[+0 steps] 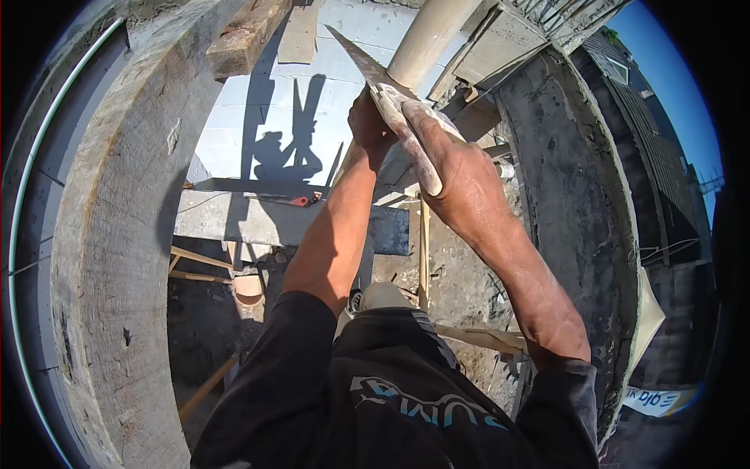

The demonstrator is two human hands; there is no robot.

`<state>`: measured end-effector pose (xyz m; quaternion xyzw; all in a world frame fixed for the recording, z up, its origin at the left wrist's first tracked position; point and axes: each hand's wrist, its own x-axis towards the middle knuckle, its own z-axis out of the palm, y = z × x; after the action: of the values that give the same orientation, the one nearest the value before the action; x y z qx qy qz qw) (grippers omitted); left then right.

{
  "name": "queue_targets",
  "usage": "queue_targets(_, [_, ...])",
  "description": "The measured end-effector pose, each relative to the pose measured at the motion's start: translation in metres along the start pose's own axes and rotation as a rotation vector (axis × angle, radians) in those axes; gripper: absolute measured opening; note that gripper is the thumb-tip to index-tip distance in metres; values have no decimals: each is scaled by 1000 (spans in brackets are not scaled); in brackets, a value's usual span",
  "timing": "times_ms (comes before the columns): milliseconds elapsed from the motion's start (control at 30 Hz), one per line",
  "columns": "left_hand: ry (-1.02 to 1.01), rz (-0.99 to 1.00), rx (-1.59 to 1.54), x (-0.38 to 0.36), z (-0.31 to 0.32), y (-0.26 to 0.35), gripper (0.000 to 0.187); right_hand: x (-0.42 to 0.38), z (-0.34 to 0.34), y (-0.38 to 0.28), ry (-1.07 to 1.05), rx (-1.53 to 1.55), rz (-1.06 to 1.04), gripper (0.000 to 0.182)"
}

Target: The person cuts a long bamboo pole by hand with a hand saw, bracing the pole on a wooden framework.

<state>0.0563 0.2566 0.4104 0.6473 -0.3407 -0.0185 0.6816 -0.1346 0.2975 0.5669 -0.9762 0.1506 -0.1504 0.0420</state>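
Observation:
My right hand is closed around the worn, pale-smeared handle of a handsaw. Its toothed blade points up and to the left, lying across a beige plastic pipe near the pipe's lower end. Just left of the saw handle, my left hand is closed against the pipe, its fingers in shadow and partly hidden. The shadow of saw and hands falls on the pale block wall behind.
A second tool with a red handle rests on a grey ledge. Below lies a short pipe piece among wooden sticks. A thick timber board curves along the left; a rough concrete beam stands at right. A wood block juts in above.

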Motion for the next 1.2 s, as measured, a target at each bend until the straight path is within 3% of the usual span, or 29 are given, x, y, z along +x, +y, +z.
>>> queue_targets(33, [-23, 51, 172, -2, 0, 12, 60, -4, 2, 5, 70, 3, -34, 52])
queue_targets(67, [4, 7, 235, -5, 7, 18, 60, -14, -6, 6, -25, 80, 99, 51])
queue_targets(100, [29, -33, 292, -7, 12, 25, 61, -20, -7, 3, -9, 66, 86, 51])
queue_targets(167, [4, -30, 203, -8, -1, 28, 54, -16, -3, 2, 35, 42, 40, 51])
queue_targets(233, [-5, -97, 234, -1, -7, 24, 54, -10, 4, 11, 63, 62, -56, 52])
queue_targets(300, [25, -12, 149, 8, -5, 5, 47, -5, 9, 30, 89, 14, -158, 52])
queue_targets(367, [-15, 86, 329, 9, -17, 19, 32, -4, 16, 70, 114, 33, -293, 50])
queue_targets(433, [27, 89, 298, 6, -11, 19, 35, 0, 11, 73, 57, 16, -328, 49])
queue_targets(500, [41, 59, 250, 4, -1, 19, 41, -14, -4, 39, 51, -6, -194, 55])
queue_targets(533, [37, -60, 127, 5, -2, 28, 42, -26, -17, 11, 34, 25, -75, 56])
queue_targets(567, [50, 16, 229, 7, 2, 25, 40, -40, -24, -4, 28, 51, 39, 58])
queue_targets(700, [39, -163, 327, 15, 18, 7, 34, -119, -50, 12, 23, -38, -25, 59])
queue_targets(800, [55, -185, 326, 10, 13, 31, 35, -153, -59, 20, -78, 18, 139, 58])
queue_targets(867, [50, -154, 318, 5, 9, 34, 37, -134, -49, 26, -53, 78, 124, 57])
queue_targets(900, [40, -130, 313, 3, 9, 36, 38, -94, -45, 18, 38, 11, -46, 57])
queue_targets(967, [78, -84, 146, -3, 5, 45, 43, -27, -41, 1, -102, 91, 119, 58])
queue_targets(1133, [201, -72, 182, -3, 10, 33, 38, -30, 13, 66, 154, 30, -209, 56])
queue_targets(1200, [165, -111, 210, -3, 11, 21, 40, -35, 13, 91, 101, 68, -271, 53])
